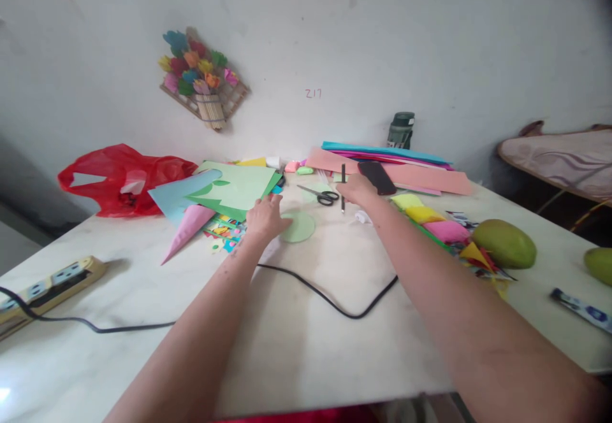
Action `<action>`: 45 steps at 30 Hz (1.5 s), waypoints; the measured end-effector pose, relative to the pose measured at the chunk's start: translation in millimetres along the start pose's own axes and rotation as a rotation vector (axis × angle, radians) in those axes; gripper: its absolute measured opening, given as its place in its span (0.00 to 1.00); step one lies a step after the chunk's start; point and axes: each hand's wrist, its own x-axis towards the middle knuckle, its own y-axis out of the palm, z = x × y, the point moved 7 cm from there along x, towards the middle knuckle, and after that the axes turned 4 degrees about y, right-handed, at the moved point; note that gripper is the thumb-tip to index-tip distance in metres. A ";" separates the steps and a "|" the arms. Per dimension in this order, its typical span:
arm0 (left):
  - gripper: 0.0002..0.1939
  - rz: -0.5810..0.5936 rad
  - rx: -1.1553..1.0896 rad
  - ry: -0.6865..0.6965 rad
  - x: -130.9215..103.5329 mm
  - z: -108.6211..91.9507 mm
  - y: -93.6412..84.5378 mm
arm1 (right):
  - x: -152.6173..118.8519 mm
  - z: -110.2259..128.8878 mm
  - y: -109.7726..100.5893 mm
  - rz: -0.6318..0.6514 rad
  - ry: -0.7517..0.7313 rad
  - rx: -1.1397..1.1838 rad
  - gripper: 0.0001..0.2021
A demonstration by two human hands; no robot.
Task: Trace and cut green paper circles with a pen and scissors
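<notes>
The right hand (357, 188) has its fingers curled about the middle of a dark pen (343, 205); they seem to grip it, though the fingertips are too hidden to be sure. The left hand (264, 220) is loosely spread and grasps nothing, its thumb at the left edge of a green disc (299, 228) lying flat on the table (315, 353). Scissors (327, 198) lie between the hands, just beside the pen. A phone (377, 178) rests beyond the right hand. Green sheets (234, 184) and a pink cone (188, 233) lie left of the disc, a black cable (329, 305) nearer the body.
</notes>
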 end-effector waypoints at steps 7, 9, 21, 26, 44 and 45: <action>0.34 0.418 0.074 0.502 -22.0 -36.2 37.0 | -29.1 18.9 36.9 0.052 -0.037 0.970 0.06; 0.36 0.472 0.082 0.423 -24.0 -30.4 45.3 | -37.0 21.4 53.8 0.107 -0.002 1.069 0.06; 0.41 0.482 0.152 0.242 -22.4 -16.3 45.6 | -29.4 15.1 52.0 -0.233 -0.213 0.840 0.10; 0.41 0.419 0.159 0.225 -18.3 -21.1 52.4 | -33.1 22.3 55.2 -0.201 -0.258 0.801 0.14; 0.19 0.154 -0.104 0.631 -15.2 -32.8 29.9 | -28.8 22.7 77.2 0.036 -0.210 0.845 0.07; 0.19 0.150 -0.112 0.623 -15.8 -32.8 30.1 | -26.8 22.8 78.2 0.036 -0.226 0.827 0.09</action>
